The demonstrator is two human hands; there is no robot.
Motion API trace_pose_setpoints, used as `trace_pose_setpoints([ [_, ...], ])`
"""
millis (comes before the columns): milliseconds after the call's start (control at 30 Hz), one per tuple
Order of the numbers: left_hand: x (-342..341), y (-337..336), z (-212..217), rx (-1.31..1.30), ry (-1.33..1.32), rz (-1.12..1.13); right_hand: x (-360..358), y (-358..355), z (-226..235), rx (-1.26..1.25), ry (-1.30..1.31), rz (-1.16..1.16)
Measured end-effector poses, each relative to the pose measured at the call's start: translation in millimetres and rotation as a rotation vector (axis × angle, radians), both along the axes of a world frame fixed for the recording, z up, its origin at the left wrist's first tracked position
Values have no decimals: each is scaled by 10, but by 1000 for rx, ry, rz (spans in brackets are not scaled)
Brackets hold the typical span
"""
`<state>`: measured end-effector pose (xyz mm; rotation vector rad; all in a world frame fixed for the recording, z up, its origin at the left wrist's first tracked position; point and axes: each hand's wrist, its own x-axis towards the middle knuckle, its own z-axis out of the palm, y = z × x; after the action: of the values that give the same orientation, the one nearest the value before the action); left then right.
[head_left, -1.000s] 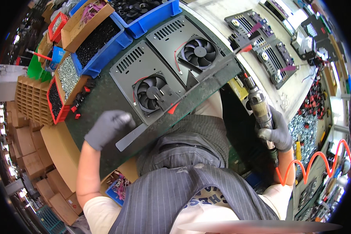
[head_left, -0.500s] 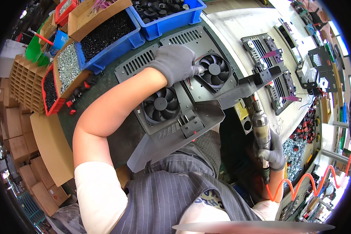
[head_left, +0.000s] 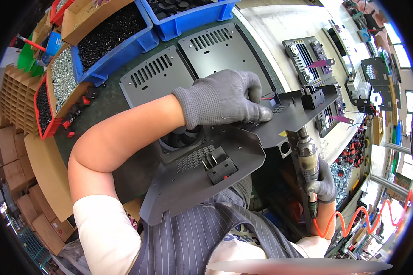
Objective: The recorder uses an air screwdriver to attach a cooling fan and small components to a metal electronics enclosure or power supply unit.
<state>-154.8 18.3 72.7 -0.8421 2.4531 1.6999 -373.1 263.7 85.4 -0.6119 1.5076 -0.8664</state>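
Note:
My left hand point(head_left: 222, 98), in a grey knit glove, presses down on a dark grey metal panel point(head_left: 192, 183) with vent slots, covering one of its fans where a red wire comes out. A second black fan point(head_left: 181, 137) shows under my forearm, and a black switch block point(head_left: 220, 166) sits on the panel's near flange. My right hand point(head_left: 323, 185), also gloved, grips a pneumatic screwdriver point(head_left: 307, 158) held upright, its tip just under the panel's right edge.
Blue bins point(head_left: 110, 34) of black parts and a red bin point(head_left: 59, 85) of silver screws stand at the far left. Cardboard dividers point(head_left: 13, 98) lie beyond them. Similar assemblies point(head_left: 307, 57) sit on the pale bench at right. An orange coiled hose point(head_left: 353, 220) trails from the screwdriver.
My left hand went from the panel's near edge up onto the far fan and stays there. The panel now tilts closer to me, and the screwdriver has risen toward its edge.

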Motion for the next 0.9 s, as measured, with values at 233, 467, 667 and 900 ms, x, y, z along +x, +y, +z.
trace_pose_setpoints([
  [233,-93,28,-165,-169,23,-94,-39,-41,66,101,-18,-2],
  [467,-171,-131,-197,286,106,38,-90,-39,79,165,38,31],
  [667,-217,-147,-171,272,115,7,-83,-43,125,193,75,53],
  [900,-262,-137,-215,130,181,-61,-77,-36,115,144,97,55],
])
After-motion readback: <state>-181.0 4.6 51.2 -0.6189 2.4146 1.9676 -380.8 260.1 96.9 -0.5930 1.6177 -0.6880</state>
